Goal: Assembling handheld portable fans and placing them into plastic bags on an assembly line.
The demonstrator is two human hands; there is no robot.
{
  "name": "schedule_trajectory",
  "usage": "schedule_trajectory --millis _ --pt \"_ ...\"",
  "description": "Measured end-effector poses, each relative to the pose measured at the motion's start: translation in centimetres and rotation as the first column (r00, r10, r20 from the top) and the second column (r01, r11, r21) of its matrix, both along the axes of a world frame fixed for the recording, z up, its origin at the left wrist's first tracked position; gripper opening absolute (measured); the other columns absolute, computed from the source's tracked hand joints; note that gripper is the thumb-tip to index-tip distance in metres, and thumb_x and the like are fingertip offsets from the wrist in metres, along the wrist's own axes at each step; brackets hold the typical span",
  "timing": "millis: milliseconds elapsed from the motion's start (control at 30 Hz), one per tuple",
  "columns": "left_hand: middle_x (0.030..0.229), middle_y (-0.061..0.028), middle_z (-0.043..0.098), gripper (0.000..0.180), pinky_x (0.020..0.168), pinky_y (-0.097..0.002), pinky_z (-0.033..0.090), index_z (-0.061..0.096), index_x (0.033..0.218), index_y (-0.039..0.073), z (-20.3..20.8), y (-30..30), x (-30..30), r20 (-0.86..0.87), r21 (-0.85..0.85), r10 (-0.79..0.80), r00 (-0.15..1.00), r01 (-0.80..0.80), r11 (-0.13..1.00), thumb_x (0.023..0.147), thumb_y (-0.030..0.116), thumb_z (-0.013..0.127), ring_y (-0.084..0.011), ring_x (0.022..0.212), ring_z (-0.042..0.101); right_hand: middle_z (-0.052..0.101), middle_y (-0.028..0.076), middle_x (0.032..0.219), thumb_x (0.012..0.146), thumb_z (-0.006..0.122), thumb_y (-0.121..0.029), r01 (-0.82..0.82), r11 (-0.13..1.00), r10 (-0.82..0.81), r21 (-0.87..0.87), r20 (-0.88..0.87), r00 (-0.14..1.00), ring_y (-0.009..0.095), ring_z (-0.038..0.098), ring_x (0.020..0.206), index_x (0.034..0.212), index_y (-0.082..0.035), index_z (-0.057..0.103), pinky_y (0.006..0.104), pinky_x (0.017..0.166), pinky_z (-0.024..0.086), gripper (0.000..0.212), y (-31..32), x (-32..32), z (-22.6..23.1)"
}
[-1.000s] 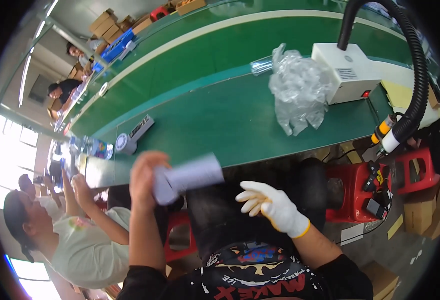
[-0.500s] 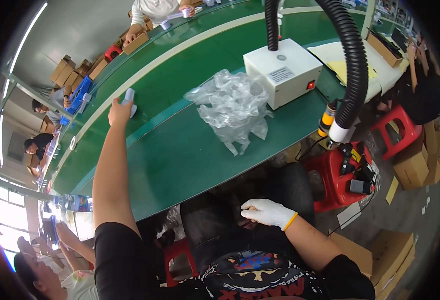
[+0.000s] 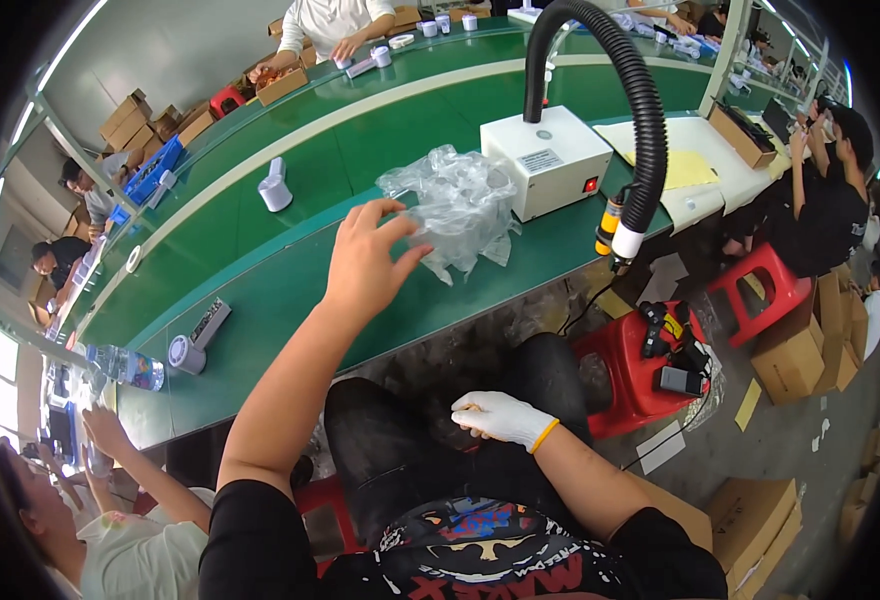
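The heap of plastic bags (image 3: 460, 205) consists of clear, colourless thin film, heavily crumpled, with glossy creases throughout. It lies loosely bunched on the green bench (image 3: 270, 310), immediately left of the white box (image 3: 545, 165); contact with the box cannot be confirmed. The upper part stands in irregular folds. Loose ends trail toward the bench's near edge, stopping short of it. Individual bags cannot be counted, the layers overlapping.
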State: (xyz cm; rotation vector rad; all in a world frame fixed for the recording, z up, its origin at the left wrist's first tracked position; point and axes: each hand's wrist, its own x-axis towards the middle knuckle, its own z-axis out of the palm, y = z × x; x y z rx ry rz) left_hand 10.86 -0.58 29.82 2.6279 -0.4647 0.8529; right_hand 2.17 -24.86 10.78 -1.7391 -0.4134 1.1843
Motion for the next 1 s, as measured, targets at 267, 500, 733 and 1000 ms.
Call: schedule_trajectory --millis 267,500,733,1000 --pt "0.124 -0.0141 0.068 0.012 0.088 -0.0349 0.053 0.070 0.096 0.000 -2.1 3.4 -7.8 -0.210 -0.765 -0.026 0.977 -0.148 0.627 0.090 0.006 0.079 -0.0233 0.101 0.066 0.070 0.009 0.116 0.103 0.068 -0.031 0.309 0.903 -0.281 0.297 -0.136 0.950 0.017 0.070 0.093 0.137 -0.003 0.061 0.0324 0.078 0.058 0.045 0.4 -1.2 -0.6" --pt "0.114 -0.0096 0.068 0.023 0.084 -0.0275 0.048 0.063 0.105 -0.001 -7.5 1.3 -14.0 0.006 -0.663 0.113 0.994 -0.081 0.744 0.088 0.002 0.079 -0.0142 0.093 0.059 0.061 0.017 0.138 0.108 0.058 -0.022 0.500 0.461 -0.437 0.733 -0.302 0.847 0.024 0.069 0.110 0.145 -0.001 0.053 0.0381 0.092 0.058 0.042 4.3 -0.8 6.2" --pt "0.115 -0.0103 0.065 0.045 0.089 -0.0291 0.050 0.059 0.120 0.001 -4.3 0.5 -14.4 -0.060 -0.799 0.190 0.980 -0.161 0.579 0.082 0.002 0.083 -0.0168 0.100 0.062 0.061 0.020 0.139 0.110 0.054 -0.024 0.461 0.705 -0.438 0.539 -0.180 0.881 0.028 0.070 0.112 0.149 0.001 0.049 0.0391 0.092 0.058 0.047 5.2 1.0 10.0" --pt "0.122 -0.0084 0.064 0.055 0.102 -0.0312 0.049 0.056 0.131 0.000 -6.2 -1.0 -17.5 -0.138 -0.766 -0.003 0.990 -0.105 0.634 0.082 -0.002 0.080 -0.0164 0.115 0.062 0.061 0.020 0.139 0.106 0.060 -0.018 0.508 0.515 -0.116 0.690 -0.531 0.839 0.028 0.067 0.121 0.149 0.004 0.048 0.0407 0.100 0.055 0.050 6.1 -2.4 10.6"
